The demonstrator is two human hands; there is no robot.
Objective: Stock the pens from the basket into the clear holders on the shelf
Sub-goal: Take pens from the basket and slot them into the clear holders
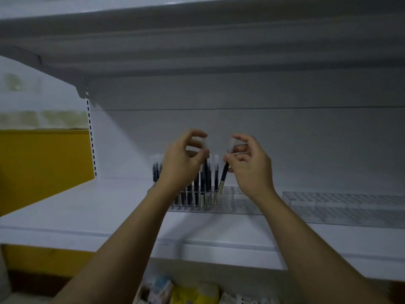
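Pens with dark barrels and pale caps stand upright in rows in the left part of a clear holder, which sits toward the far side of the white shelf. The right part of that holder shows only bare slots. The left hand pinches the top of an upright pen between thumb and forefinger, with the other fingers curled above it. The right hand pinches a tilted pen near its cap with thumb and fingertips, and its lower end meets the holder at the right edge of the filled rows.

A second clear holder lies just to the right of the first, apart from it. An upper shelf overhangs the whole bay. A slotted upright runs down the far left corner, and a yellow panel stands to its left. Coloured packs lie below the near edge of the shelf.

The left hand and wrist cover much of the filled rows, so the pens cannot be counted. I cannot tell whether the tilted pen's tip is inside a slot. The second holder is cut off at the right edge of the view. The packs are blurred and cut off at the bottom, and what they hold cannot be made out. The light is dim and the caps are hazy.
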